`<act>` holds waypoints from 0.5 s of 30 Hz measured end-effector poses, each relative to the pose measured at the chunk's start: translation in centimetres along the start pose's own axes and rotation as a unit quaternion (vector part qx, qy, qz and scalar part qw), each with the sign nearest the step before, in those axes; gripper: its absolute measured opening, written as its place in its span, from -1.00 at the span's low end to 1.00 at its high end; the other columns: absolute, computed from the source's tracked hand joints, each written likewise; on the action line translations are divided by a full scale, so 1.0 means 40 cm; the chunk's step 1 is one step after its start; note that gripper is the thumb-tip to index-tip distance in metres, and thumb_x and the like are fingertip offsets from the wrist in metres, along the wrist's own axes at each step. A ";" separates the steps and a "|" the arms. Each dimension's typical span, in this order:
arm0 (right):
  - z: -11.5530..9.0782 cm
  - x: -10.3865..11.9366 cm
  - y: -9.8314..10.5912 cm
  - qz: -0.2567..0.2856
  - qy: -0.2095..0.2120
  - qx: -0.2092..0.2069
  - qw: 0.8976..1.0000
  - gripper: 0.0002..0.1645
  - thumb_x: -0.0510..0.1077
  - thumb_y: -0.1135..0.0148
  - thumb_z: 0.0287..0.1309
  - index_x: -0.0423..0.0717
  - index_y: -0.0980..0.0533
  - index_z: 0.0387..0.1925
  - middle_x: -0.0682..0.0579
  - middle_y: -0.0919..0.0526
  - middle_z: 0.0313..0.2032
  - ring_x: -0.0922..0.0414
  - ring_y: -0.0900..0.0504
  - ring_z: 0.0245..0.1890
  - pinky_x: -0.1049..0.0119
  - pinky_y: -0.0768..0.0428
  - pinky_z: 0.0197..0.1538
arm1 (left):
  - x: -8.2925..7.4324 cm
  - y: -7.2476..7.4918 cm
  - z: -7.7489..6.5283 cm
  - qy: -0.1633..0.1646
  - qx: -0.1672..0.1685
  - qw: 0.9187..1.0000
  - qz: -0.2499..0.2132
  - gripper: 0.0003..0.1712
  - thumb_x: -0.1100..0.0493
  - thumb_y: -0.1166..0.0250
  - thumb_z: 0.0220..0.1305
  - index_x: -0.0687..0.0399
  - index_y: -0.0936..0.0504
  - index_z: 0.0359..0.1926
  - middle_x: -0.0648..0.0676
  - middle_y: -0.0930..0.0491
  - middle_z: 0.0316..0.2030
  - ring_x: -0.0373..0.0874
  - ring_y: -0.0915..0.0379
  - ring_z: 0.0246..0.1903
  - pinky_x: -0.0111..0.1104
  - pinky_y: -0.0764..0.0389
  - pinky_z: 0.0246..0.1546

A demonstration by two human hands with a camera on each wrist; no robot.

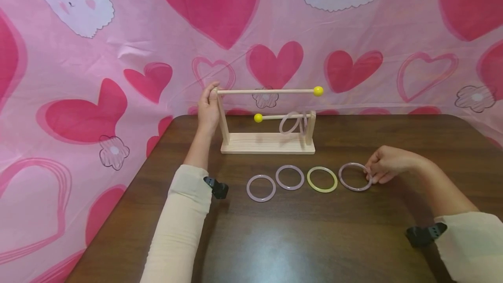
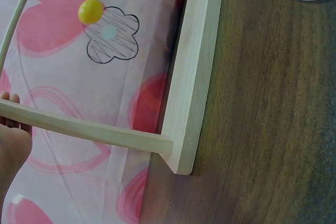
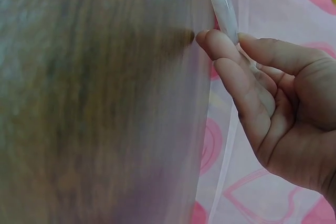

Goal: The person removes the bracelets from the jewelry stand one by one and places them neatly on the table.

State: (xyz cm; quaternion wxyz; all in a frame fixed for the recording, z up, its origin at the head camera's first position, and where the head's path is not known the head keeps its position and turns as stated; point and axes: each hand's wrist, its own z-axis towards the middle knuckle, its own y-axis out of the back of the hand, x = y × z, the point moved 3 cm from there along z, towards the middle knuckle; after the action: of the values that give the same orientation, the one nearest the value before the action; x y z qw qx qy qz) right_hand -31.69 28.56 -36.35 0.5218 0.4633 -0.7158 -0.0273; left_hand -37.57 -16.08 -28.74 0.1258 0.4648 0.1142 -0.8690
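Observation:
My left hand [image 1: 209, 107] holds the top of the tall left post of a light wooden stand [image 1: 268, 144]; in the left wrist view its fingertips [image 2: 10, 97] show behind the post. From that post an upper rod runs right to a yellow ball [image 1: 318, 91]. A lower rod on the shorter right post ends in another yellow ball [image 1: 258, 118] and carries two pale purple bangles [image 1: 289, 123]. My right hand [image 1: 389, 163] pinches the right edge of a purple bangle [image 1: 355, 163] between thumb and fingers. The right wrist view shows only part of that bangle [image 3: 222, 6].
Left of the pinched bangle, a yellow-green bangle [image 1: 322, 191], a purple bangle [image 1: 290, 188] and another purple bangle [image 1: 261, 200] lie in a row on the dark wooden table [image 1: 267, 248]. Behind the table hangs a pink cloth [image 1: 137, 47] with hearts.

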 end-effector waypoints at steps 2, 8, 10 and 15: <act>0.001 0.000 -0.001 0.002 -0.003 -0.002 1.000 -0.79 -0.33 -0.05 0.12 -0.45 -0.53 -0.32 -0.02 -0.64 -0.45 0.19 -0.59 -0.46 0.30 -0.58 -0.38 | 0.000 0.001 0.000 0.001 0.000 1.000 0.005 -0.64 0.21 0.04 0.39 0.33 -0.44 0.09 0.32 -0.52 -0.08 -0.19 -0.42 -0.18 -0.39 -0.37 -0.07; -0.003 0.006 -0.005 0.003 -0.010 -0.008 1.000 -0.80 -0.33 -0.05 0.14 -0.44 -0.54 -0.31 -0.01 -0.64 -0.47 0.20 -0.59 -0.47 0.30 -0.57 -0.38 | 0.000 0.003 -0.001 0.006 0.001 1.000 0.008 -0.63 0.19 0.05 0.40 0.30 -0.45 0.09 0.29 -0.54 -0.09 -0.22 -0.40 -0.18 -0.40 -0.35 -0.09; -0.004 0.007 -0.005 0.001 -0.010 -0.009 1.000 -0.80 -0.33 -0.05 0.15 -0.44 -0.54 -0.31 -0.01 -0.63 -0.47 0.19 -0.59 -0.47 0.29 -0.57 -0.38 | 0.001 0.003 -0.001 0.004 0.001 1.000 0.008 -0.63 0.19 0.05 0.40 0.31 -0.45 0.09 0.30 -0.53 -0.09 -0.21 -0.40 -0.19 -0.40 -0.36 -0.09; -0.004 0.005 -0.004 -0.008 -0.010 -0.012 1.000 -0.80 -0.33 -0.04 0.17 -0.43 -0.54 -0.32 0.00 -0.62 -0.48 0.17 -0.59 -0.45 0.28 -0.57 -0.36 | 0.000 0.002 0.000 0.008 0.002 1.000 0.008 -0.63 0.19 0.04 0.39 0.29 -0.45 0.10 0.36 -0.49 -0.05 -0.21 -0.38 -0.19 -0.41 -0.35 -0.11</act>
State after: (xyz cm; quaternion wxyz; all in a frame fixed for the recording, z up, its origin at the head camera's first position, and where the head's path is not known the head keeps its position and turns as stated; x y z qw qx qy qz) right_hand -31.46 28.40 -36.22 0.5199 0.4625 -0.7168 -0.0444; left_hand -37.53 -16.16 -28.75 0.1310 0.4726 0.1098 -0.8646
